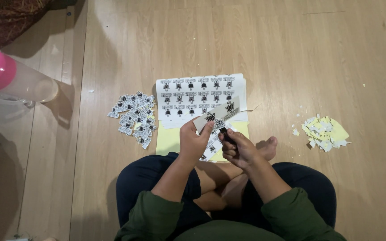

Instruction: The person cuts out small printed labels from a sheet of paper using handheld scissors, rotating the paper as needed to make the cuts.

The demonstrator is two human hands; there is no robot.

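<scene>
I sit cross-legged on a wooden floor. My left hand (194, 139) pinches a narrow strip of printed stickers (218, 113) and holds it up at a slant. Just to its right, my right hand (239, 148) grips a small dark cutting tool (225, 133) whose tip meets the strip's lower edge. Beneath the strip lies a stack of white sticker sheets (193, 91) with rows of black emblems, resting on yellow backing paper (168, 140). More cut stickers lie under my hands.
A pile of cut-out stickers (134, 117) lies left of the sheets. A heap of yellow and white paper scraps (325, 132) sits to the right. A clear bottle with a pink lid (10, 78) lies at far left. My bare foot (269, 147) rests beside my right hand.
</scene>
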